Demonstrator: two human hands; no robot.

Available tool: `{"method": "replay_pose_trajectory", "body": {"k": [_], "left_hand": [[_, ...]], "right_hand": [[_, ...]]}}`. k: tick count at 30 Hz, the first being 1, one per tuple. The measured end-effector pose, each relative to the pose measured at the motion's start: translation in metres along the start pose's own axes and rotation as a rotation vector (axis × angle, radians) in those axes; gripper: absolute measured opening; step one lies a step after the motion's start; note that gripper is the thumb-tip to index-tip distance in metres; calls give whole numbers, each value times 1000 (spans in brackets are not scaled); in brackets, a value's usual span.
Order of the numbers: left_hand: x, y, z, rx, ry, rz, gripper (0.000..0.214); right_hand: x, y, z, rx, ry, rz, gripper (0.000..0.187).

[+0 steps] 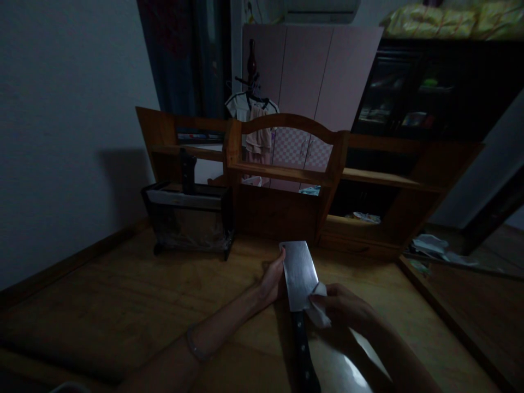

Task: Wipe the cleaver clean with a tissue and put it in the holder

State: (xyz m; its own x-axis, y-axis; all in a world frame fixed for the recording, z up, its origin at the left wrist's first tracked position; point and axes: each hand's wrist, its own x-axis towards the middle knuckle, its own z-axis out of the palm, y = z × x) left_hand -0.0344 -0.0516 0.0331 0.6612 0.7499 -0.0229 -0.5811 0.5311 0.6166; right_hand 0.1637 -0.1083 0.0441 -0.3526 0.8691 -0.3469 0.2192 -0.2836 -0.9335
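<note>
A cleaver [299, 270] with a broad steel blade and a black riveted handle is held above the wooden tabletop, its handle toward me. Along the blade's left edge, my left hand [273, 279] grips it, the thumb near the upper corner and the other fingers hidden behind. My right hand [341, 304] pinches a white cloth or tissue [318, 314] against the blade's lower right edge, close to the handle. Nothing of mine touches the black handle.
On the left stands a black-framed knife rack [188, 218] with another black-handled knife [188, 172] in it. A wooden shelf unit [282, 173] runs along the back of the tabletop [123, 305]. A white wall [73, 109] bounds the left side.
</note>
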Motion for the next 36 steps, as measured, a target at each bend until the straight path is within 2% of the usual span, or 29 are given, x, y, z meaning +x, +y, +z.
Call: {"method": "replay_pose_trajectory", "body": {"k": [8,13,18,25,30,32,36], "left_hand": [[-3,1,2,5,-44,-2,64],[-3,2,-1,-3,-81,-2,66],[-3,2,-1,-7,-95,-13,67],[-4,4,6,-67,-82,7,63],[-2,3,0,-34,-91,-14,64],[-2,3,-2,-18,-80,-19,64],[-3,2,0,-17,-88,-8,63]], "right_hand": [[-6,-12,1,-196,77,39,53],[-6,-17,-12,-364,135,-64,53],[-6,-18,-25,-336,185,-161,42],[-14,-17,-41,-190,127,-79,44],[-15,-13,-57,-199,217,-93,38],[-15,-14,-54,-227,199,-74,36],[-18,-17,-32,-243,107,-66,37]]}}
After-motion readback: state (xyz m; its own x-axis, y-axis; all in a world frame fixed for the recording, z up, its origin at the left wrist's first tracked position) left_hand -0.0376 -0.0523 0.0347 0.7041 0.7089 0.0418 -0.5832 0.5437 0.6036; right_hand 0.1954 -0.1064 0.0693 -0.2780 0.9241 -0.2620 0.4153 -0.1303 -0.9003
